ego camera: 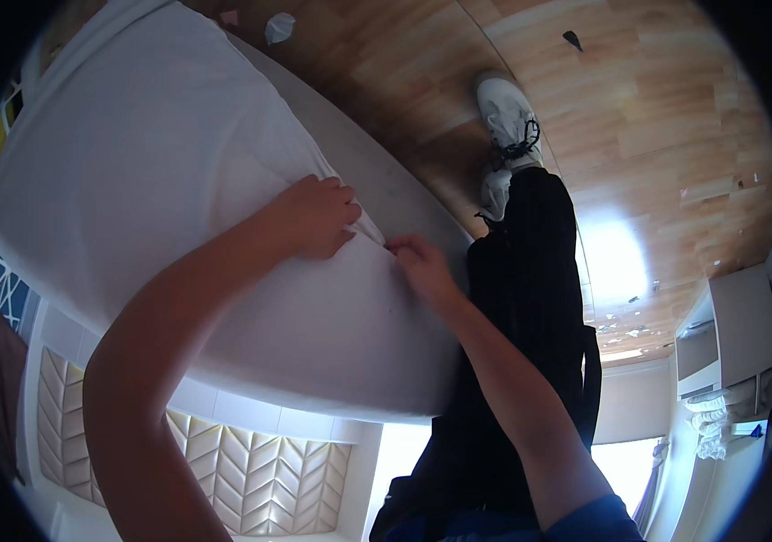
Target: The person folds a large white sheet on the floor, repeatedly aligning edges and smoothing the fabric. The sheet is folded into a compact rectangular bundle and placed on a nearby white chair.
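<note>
A white sheet (135,142) is spread over a mattress, whose grey side (352,149) shows beyond the sheet's edge. My left hand (321,217) lies on the sheet with its curled fingers gripping the gathered edge. Just to its right, my right hand (419,264) pinches the same edge between thumb and fingers. A short stretch of folded hem runs between the two hands, which do not touch. Some fingertips of both hands are hidden by the cloth and the hands themselves.
My white shoes (508,115) stand on the wood-look floor (636,115) beside the mattress. A crumpled white scrap (280,28), a dark scrap (572,40) and several small bits lie on the floor. A padded chevron panel (257,474) and an open-fronted cabinet (745,325) stand farther off.
</note>
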